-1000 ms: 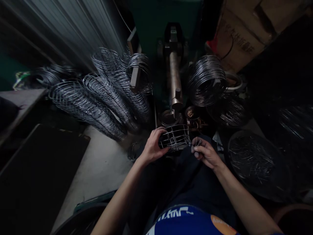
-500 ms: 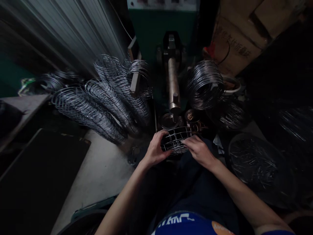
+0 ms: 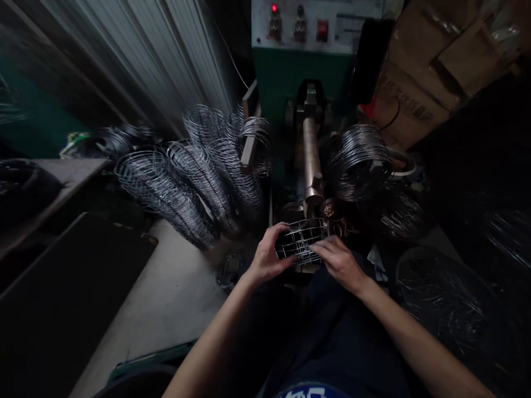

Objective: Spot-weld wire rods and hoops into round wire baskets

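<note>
"Where exactly is the wire cage (image 3: 301, 239)?"

"It is between the two hands, above the lap, and in front of the lower end of the metal arm (image 3: 312, 160). If its far edge touches that arm, I cannot tell."

"And how do the hands hold it?"

"The left hand (image 3: 267, 254) grips the left end, with the thumb at the near edge and the fingers at the far edge. The right hand (image 3: 342, 262) has its fingers drawn together at the bars, toward the right edge. Whether it pinches a bar, or some small piece of wire, is too dark to say."

"What makes this handling good, in your opinion?"

"I think the left hand should be the firm support, so that the cage does not turn while the right fingers work on it. The grip should be secure but not hard, because such thin bars probably bend easily. The right fingertips should also be careful of cut wire ends."

"Is there something near which can disturb?"

"The coil of wire (image 3: 359, 160) hangs beyond the right hand, and the mesh rolls (image 3: 166, 199) lean near the far edge of the pale surface (image 3: 166, 293), away to the left. I would be most careful with the metal arm, since a red light (image 3: 274, 8) shines on the control panel (image 3: 317, 41)."
</note>
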Demonstrator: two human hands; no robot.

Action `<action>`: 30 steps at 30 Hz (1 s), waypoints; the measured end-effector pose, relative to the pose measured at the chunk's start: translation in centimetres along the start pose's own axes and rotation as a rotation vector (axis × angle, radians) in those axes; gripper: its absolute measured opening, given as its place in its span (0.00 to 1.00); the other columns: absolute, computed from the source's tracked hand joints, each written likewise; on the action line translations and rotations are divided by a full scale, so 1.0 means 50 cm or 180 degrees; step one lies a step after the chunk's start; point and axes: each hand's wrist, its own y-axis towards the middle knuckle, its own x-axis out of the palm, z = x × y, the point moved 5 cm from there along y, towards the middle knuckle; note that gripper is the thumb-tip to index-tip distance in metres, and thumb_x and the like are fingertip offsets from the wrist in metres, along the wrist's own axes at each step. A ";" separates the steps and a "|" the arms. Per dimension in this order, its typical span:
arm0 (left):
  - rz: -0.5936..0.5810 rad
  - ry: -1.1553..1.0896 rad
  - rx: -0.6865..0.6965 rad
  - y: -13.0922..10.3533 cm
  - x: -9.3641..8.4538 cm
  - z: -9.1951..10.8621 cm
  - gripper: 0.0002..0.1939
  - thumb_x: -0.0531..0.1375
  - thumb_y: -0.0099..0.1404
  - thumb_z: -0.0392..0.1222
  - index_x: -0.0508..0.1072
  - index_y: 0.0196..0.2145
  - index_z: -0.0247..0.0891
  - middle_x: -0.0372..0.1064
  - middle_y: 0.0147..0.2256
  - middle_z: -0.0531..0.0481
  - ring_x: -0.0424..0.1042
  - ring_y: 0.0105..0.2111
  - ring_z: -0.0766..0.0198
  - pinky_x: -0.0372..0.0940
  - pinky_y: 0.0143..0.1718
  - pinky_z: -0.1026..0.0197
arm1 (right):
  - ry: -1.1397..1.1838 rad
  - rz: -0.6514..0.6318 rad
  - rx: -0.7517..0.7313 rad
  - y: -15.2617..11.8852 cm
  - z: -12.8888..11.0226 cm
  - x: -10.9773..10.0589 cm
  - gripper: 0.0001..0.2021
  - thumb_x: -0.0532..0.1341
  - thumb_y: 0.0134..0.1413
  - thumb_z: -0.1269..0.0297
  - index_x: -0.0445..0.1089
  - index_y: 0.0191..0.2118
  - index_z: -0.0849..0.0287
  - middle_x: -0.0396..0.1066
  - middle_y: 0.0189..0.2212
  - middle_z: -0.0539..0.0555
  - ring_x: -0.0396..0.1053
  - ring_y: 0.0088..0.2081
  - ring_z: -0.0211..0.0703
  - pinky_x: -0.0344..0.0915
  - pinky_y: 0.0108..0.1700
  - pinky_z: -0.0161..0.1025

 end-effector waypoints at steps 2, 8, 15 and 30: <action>0.0003 -0.0034 -0.0001 0.009 -0.003 -0.006 0.36 0.71 0.53 0.39 0.63 0.57 0.41 0.65 0.58 0.40 0.67 0.59 0.50 0.64 0.63 0.45 | -0.0018 0.0029 -0.0049 0.008 0.005 0.001 0.25 0.52 0.63 0.82 0.68 0.60 0.56 0.73 0.47 0.58 0.66 0.47 0.51 0.73 0.48 0.48; -0.0011 -0.0107 -0.0073 0.033 -0.014 -0.016 0.37 0.70 0.54 0.40 0.62 0.58 0.41 0.66 0.57 0.40 0.67 0.59 0.50 0.63 0.63 0.44 | -0.0145 0.0071 -0.0144 0.031 0.021 0.001 0.21 0.52 0.66 0.78 0.70 0.59 0.56 0.74 0.47 0.58 0.68 0.46 0.50 0.73 0.48 0.48; -0.0002 -0.0052 -0.0010 0.042 -0.023 -0.018 0.38 0.70 0.54 0.39 0.61 0.59 0.41 0.66 0.57 0.41 0.67 0.59 0.50 0.63 0.63 0.44 | -0.0180 0.0054 -0.0173 0.039 0.027 0.002 0.20 0.52 0.67 0.78 0.70 0.58 0.56 0.73 0.48 0.58 0.68 0.48 0.49 0.73 0.48 0.47; 0.0006 -0.0004 -0.0196 0.088 -0.037 -0.016 0.35 0.71 0.51 0.39 0.63 0.54 0.40 0.71 0.51 0.44 0.74 0.51 0.53 0.72 0.52 0.51 | -0.0176 0.0262 0.0168 0.064 0.064 0.014 0.26 0.52 0.61 0.82 0.72 0.58 0.52 0.72 0.47 0.57 0.67 0.50 0.52 0.72 0.51 0.50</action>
